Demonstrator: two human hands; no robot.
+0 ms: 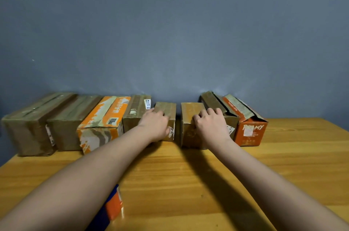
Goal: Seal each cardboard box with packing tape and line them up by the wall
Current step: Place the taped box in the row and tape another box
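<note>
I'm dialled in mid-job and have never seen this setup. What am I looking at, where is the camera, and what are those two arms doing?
There is no machine here: a person works with bare hands, and the single picture comes from a wide-angle camera worn on their head, looking forward and down. A row of cardboard boxes stands on a wooden table against a blue-grey wall. The left hand rests on a small brown box, and the right hand rests on the small brown box beside it; a gap separates the two boxes. At the right end, the orange box and the brown box next to it have flaps standing up. The orange and blue object near the bottom edge is mostly hidden by the left arm, so I cannot name it.
</note>
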